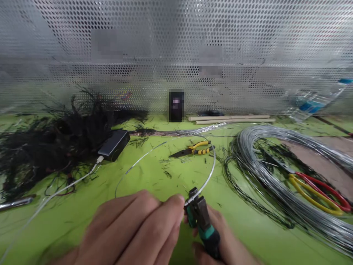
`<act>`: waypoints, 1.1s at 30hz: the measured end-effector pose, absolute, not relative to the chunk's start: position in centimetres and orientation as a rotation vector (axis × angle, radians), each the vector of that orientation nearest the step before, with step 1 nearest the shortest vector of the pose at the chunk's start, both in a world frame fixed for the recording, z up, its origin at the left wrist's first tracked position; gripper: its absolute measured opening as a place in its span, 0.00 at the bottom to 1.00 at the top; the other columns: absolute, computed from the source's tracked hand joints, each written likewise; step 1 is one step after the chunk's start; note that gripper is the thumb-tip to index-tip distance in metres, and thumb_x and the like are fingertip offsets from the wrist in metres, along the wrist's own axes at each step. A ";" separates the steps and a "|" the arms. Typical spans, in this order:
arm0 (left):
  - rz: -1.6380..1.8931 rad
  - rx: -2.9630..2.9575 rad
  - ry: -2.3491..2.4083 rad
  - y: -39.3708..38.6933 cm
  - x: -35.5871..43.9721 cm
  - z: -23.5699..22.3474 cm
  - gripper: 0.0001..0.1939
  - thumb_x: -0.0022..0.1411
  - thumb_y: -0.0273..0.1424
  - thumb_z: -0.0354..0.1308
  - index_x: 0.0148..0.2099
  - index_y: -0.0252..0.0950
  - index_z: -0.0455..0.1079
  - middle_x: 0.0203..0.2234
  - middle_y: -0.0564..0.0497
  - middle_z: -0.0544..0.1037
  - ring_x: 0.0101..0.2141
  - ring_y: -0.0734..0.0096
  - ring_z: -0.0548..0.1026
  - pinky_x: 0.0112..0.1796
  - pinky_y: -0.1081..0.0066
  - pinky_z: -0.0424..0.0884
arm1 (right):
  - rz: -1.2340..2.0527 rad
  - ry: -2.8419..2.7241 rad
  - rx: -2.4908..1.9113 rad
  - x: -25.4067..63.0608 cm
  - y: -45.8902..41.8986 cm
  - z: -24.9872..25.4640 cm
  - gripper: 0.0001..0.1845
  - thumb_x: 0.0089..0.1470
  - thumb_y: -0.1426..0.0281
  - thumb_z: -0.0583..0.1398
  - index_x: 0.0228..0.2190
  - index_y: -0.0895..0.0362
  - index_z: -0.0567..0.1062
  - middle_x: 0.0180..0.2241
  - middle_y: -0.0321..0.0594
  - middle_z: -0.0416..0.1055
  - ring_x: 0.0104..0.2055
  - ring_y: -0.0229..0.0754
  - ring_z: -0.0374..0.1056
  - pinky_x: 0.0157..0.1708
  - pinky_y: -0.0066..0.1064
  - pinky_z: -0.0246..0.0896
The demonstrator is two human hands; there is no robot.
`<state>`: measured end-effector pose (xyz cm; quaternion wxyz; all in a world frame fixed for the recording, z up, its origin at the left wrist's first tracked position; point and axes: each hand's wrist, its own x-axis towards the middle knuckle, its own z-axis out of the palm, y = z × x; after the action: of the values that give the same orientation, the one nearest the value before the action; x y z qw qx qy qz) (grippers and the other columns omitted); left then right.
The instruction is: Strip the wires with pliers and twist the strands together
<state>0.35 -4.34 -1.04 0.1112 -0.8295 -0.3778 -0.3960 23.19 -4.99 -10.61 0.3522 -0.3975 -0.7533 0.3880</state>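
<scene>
My left hand [138, 224] is closed, its thumb and fingertip pinching a thin silvery wire [209, 176] close to the pliers' jaws. That wire curves away in a large loop over the green table, partly wrapped in white. My right hand [224, 230] is wrapped round green-and-black handled pliers [202, 221]. Their jaws are at the wire, just right of my left fingertips; whether they are clamped on it I cannot tell. Beyond the hands, inside the loop, lie yellow-and-black long-nose pliers [190, 150].
At right, red-and-yellow handled scissors [317, 191] lie in a big wire coil [250, 158]. A dark power bank [114, 144] with a white cable sits beside black fibres [55, 147] at left. Wooden sticks [231, 118] and a plastic bottle [310, 105] lie before the perforated metal panel [154, 44].
</scene>
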 end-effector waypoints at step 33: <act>-0.946 -2.468 -1.025 -3.0 1.2 -2.4 0.07 0.74 0.23 0.57 0.48 0.34 0.75 0.26 0.55 0.81 0.22 0.73 0.77 0.36 0.69 0.77 | 0.970 -1.673 -1.210 21.2 -6.0 -12.0 0.06 0.57 0.65 0.59 0.35 0.52 0.73 0.32 0.41 0.75 0.35 0.48 0.69 0.36 0.38 0.69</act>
<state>1.16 -3.00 -2.37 0.1525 -0.8604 -0.3573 -0.3298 21.23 -6.01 -11.99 0.4171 -0.4819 -0.6667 0.3863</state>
